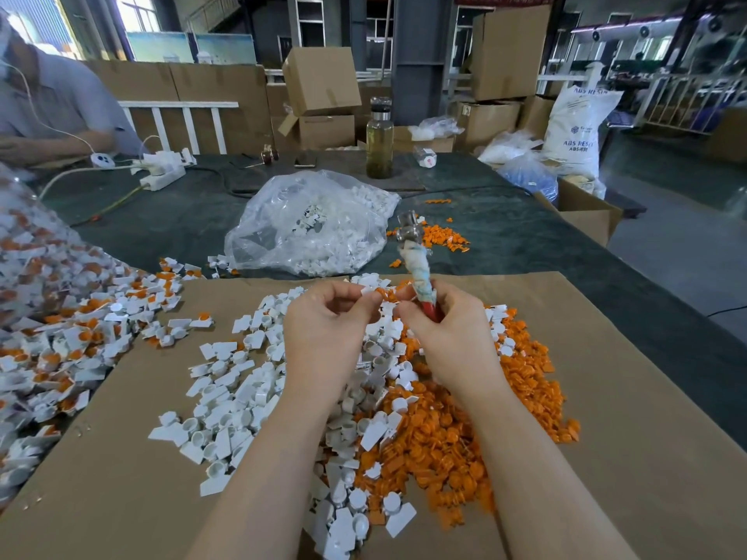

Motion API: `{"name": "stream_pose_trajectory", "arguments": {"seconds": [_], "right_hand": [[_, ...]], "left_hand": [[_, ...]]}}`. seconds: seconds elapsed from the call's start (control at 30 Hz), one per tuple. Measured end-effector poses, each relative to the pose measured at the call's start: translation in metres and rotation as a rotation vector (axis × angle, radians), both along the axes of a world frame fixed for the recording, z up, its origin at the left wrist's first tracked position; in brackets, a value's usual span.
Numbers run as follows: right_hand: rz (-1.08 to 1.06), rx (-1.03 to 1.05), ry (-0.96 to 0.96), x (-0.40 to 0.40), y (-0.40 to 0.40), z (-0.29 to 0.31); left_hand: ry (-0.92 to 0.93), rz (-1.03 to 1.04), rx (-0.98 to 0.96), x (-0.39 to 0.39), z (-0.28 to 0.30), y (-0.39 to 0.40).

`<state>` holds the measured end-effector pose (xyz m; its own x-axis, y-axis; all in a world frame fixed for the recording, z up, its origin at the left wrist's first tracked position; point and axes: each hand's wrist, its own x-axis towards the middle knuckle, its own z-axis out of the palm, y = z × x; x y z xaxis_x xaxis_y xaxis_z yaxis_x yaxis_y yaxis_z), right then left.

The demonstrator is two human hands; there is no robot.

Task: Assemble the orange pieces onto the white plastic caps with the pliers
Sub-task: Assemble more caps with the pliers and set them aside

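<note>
My left hand [323,321] pinches a small white plastic cap [370,291] above the heap, fingers curled. My right hand [444,321] grips the pliers [418,272] by their red, cloth-wrapped handles; the metal jaws point up and away. Its fingertips meet the left hand's at an orange piece [382,295]. Below lie loose white caps [226,398] on the left and orange pieces [465,430] on the right, spread over brown cardboard [626,418].
Assembled white-and-orange caps [60,337] pile up at the left. A clear bag of white caps [311,224] lies behind the cardboard, with more orange pieces [440,236] beside it. A bottle [379,141], power strips [161,171] and a seated person [48,107] are farther back.
</note>
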<state>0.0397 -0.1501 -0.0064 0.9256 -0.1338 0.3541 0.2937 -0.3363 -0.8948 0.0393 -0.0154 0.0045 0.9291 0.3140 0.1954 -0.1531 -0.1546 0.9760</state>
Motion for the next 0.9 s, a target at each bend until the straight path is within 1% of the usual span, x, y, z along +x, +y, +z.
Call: {"name": "stream_pose_trajectory", "arguments": {"seconds": [0.13, 0.23, 0.33, 0.63, 0.7, 0.77, 0.9], "right_hand": [[-0.010, -0.026, -0.038, -0.001, 0.002, 0.002], [-0.018, -0.080, -0.085, -0.003, 0.005, 0.004], [-0.050, -0.111, -0.091, -0.003, 0.007, 0.002], [-0.064, -0.013, -0.045, -0.002, 0.010, 0.002], [-0.039, -0.025, -0.029, -0.003, 0.009, 0.003], [0.033, -0.018, 0.011, -0.003, 0.004, 0.005], [0.212, -0.041, 0.168, -0.005, -0.014, 0.009]], "left_hand": [[0.010, -0.035, -0.076, 0.000, 0.000, -0.001], [-0.004, -0.044, -0.046, -0.002, 0.000, -0.004], [-0.012, -0.027, -0.001, -0.003, 0.000, -0.005], [-0.051, -0.018, 0.018, -0.005, -0.001, -0.009], [-0.056, -0.012, 0.026, -0.004, -0.001, -0.009], [-0.058, -0.010, 0.008, -0.003, -0.001, -0.007], [-0.049, -0.034, -0.141, 0.001, -0.001, 0.004]]}}
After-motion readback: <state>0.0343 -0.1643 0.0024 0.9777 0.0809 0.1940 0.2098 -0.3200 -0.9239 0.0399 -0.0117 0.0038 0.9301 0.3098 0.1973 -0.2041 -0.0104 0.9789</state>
